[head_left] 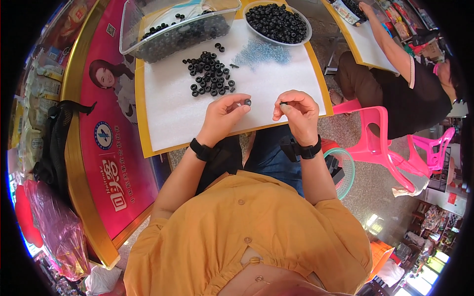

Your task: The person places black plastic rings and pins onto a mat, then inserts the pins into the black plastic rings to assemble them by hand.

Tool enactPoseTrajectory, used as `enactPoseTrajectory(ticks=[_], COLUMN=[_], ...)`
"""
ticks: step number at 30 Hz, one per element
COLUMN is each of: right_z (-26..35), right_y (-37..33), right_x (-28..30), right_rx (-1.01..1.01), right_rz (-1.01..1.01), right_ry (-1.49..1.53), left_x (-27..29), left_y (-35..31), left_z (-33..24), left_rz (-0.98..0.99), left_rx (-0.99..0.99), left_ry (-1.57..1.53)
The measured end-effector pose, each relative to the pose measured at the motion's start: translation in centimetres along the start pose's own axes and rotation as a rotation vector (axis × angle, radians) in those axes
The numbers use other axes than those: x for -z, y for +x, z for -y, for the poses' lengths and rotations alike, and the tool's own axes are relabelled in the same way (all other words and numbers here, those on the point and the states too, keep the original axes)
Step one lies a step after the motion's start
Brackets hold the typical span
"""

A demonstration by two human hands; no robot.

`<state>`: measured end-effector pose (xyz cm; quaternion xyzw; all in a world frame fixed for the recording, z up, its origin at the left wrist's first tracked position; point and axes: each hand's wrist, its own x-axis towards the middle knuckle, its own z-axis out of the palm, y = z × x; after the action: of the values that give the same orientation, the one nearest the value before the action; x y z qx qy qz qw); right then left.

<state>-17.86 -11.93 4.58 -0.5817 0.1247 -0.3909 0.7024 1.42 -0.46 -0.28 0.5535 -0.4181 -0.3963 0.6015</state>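
Above the near part of the white foam sheet (173,121), my left hand (223,116) pinches a small black ring-shaped part (247,102) between thumb and forefinger. A short gap to the right, my right hand (302,112) is closed with its fingertips on a tiny dark piece (283,103), mostly covered by the fingers. The two held pieces are apart. Beyond my left hand lies a loose pile of black ring-shaped parts (210,74), with a few thin black pieces among them. Farther right, tiny clear bluish pieces (261,54) are spread on the sheet.
A clear plastic bin (129,42) of black parts stands far left on the table, and a round white bowl (307,37) of them far right. On the right are pink plastic chairs (368,123), a green basket (351,172) and a seated person (395,98) at another table.
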Motion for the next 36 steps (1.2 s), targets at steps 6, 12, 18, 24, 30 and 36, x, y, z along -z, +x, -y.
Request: enactPoseTrajectory(ticks=[6, 12, 18, 24, 30, 36], right_z=[0.3, 0.3, 0.5, 0.0, -0.3, -0.6], right_y=[0.0, -0.1, -0.3, -1.0, -1.3, -0.5], right_x=[0.0, 0.0, -0.1, 0.3, 0.2, -0.9], right_rx=[-0.046, -0.169, -0.235, -0.206, -0.179, -0.100], right_rz=[-0.008, -0.048, -0.060, -0.075, -0.075, 0.008], right_ry=[0.072, -0.087, -0.134, -0.146, -0.184, -0.540], left_x=[0.1, 0.0, 0.0, 0.0, 0.1, -0.1], left_y=[-0.1, 0.0, -0.1, -0.1, -0.2, -0.2], left_z=[0.1, 0.0, -0.2, 0.1, 0.0, -1.2], left_rz=[0.008, 0.010, 0.007, 0.013, 0.005, 0.011], left_rx=[0.007, -0.002, 0.015, 0.014, 0.003, -0.106], left_ry=[0.005, 0.009, 0.016, 0.028, 0.036, 0.221])
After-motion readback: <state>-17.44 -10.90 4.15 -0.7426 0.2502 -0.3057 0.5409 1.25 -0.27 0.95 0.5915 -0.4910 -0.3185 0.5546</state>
